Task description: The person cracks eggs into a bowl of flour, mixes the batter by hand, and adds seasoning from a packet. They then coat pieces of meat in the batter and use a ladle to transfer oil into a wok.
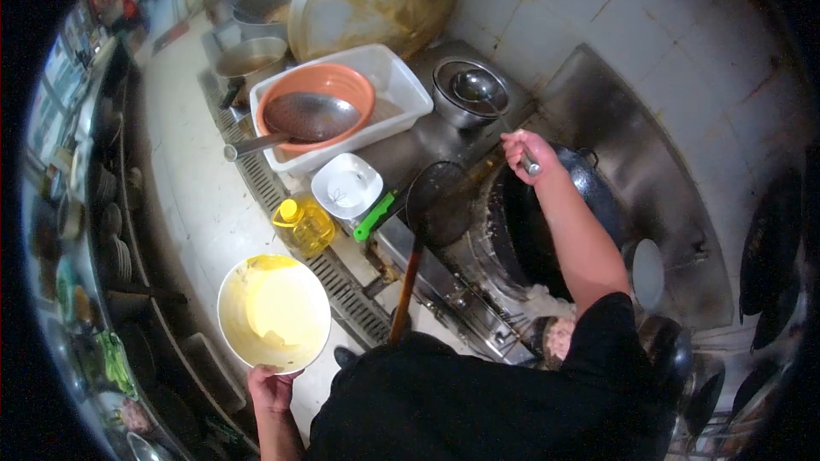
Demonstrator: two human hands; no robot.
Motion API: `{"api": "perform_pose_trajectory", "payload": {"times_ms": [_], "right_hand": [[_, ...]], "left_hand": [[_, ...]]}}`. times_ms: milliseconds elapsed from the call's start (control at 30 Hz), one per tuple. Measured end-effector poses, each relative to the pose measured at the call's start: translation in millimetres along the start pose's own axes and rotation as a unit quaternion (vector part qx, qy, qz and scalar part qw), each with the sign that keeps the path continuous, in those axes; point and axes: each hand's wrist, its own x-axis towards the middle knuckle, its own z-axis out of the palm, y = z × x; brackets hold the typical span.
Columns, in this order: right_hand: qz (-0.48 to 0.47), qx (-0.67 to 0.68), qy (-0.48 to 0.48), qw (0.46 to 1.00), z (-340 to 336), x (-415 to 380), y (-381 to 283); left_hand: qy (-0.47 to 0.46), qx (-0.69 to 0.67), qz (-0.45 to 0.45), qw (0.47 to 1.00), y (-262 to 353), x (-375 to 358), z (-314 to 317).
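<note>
My left hand [272,389] grips the lower rim of a white bowl [232,329], which is tilted so that pale yellow batter [275,312] shows inside. Closed around the handle of a ladle [478,88] is my right hand [528,154]. The ladle's bowl sits within the mouth of a round steel pot [442,96] at the back of the stove. Below my right forearm lies a large dark wok [534,235], partly covered by the arm. A wire skimmer [437,205] with a wooden handle rests left of the wok.
An orange basin [352,85] with a perforated strainer [312,117] stands in a white plastic tub [408,90]. Nearer are a white square bowl [347,186], a green-handled tool [374,215] and a yellow-capped oil bottle [305,228]. A large round lid [376,4] leans behind.
</note>
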Motion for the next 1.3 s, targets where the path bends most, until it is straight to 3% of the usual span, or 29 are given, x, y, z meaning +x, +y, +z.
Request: {"api": "perform_pose_trajectory", "payload": {"times_ms": [433,567,767,1000,1067,1300], "right_hand": [[0.007,0.099,-0.138,0.985,-2,-72,19],[0.044,0.137,-0.129,0.981,-6,-101,27],[0.072,0.070,-0.081,0.992,-2,-159,60],[0.075,0.054,-0.113,0.989,24,-261,98],[0.022,-0.133,-0.058,0.989,47,-292,104],[0.032,-0.200,-0.135,0.970,55,-333,135]], "left_hand": [[-0.033,0.013,0.004,0.999,2,1,0],[-0.070,0.034,-0.009,0.997,3,7,-1],[-0.114,0.056,-0.066,0.990,-6,30,6],[-0.187,0.064,-0.126,0.972,-29,74,33],[-0.215,0.057,-0.132,0.966,-39,93,40],[-0.267,0.045,-0.170,0.947,-56,131,77]]}}
